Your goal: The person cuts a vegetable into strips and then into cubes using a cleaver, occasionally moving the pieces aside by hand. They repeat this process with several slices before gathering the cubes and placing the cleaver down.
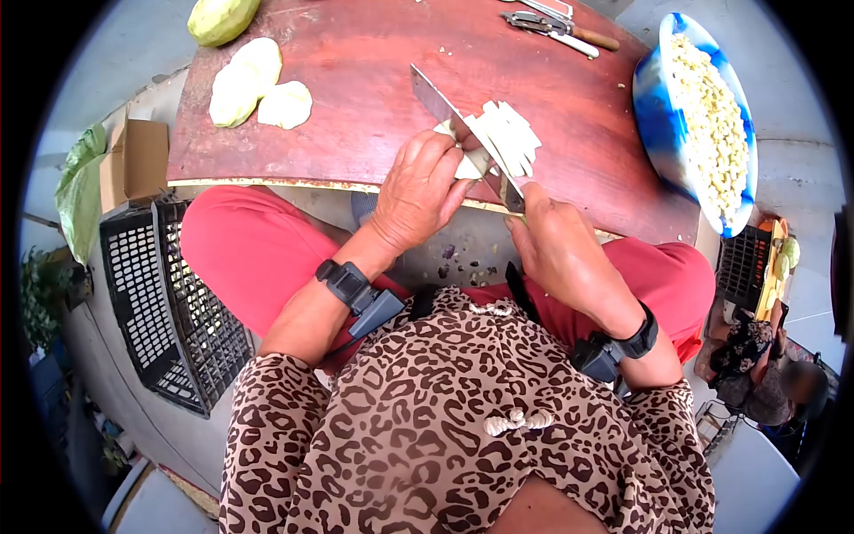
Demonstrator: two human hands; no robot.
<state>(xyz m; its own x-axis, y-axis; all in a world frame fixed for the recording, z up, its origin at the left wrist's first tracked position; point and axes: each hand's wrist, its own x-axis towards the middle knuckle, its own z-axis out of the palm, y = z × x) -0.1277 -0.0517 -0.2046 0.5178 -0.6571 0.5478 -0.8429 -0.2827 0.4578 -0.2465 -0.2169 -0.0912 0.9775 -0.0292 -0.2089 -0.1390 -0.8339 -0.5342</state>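
My right hand is closed around the handle of a kitchen knife with a broad metal blade. The blade slants across the front part of the red table, its tip pointing away to the left. Just left of the blade, my left hand has its fingers bent over a pale vegetable piece, which they partly hide. Pale cut strips lie against the other side of the blade. Farther left are several peeled pale slices and a whole light-green vegetable.
The red table has its front edge close to my knees. A blue-and-white basin full of pale diced pieces stands at its right. Peelers lie at the back. A black crate is on the left; a person is at the right.
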